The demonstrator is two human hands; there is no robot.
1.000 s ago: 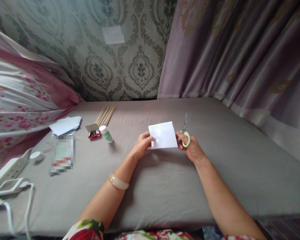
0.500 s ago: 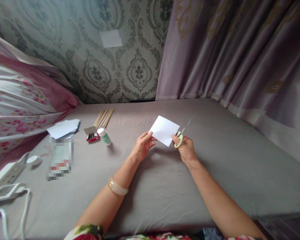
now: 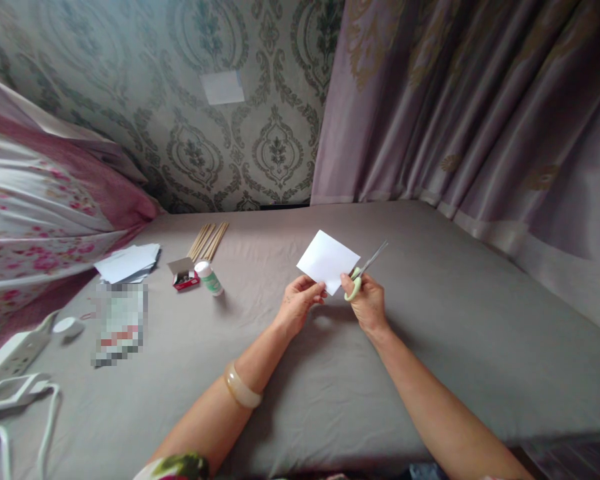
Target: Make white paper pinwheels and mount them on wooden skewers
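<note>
Grey cloth (image 3: 460, 333): spread flat, patterned wall (image 3: 279, 137) at its far edge
White paper (image 3: 327, 257): raised above the middle, one corner pointing near
Left hand (image 3: 299, 305): pinched on the paper's near left edge
Right hand (image 3: 369, 305): clamped on scissors (image 3: 365, 268) and the paper's near right edge

1. Table (image 3: 460, 360): covered in creased grey cloth.
2. Papers (image 3: 127, 262), loosely piled, left.
3. Sticks (image 3: 209, 242), behind the open box (image 3: 186, 281).
4. Bottle (image 3: 209, 279), upright beside the box.
5. Pixelated item (image 3: 121, 317), near the papers.
6. Power strip (image 3: 15, 357), far left.
</note>
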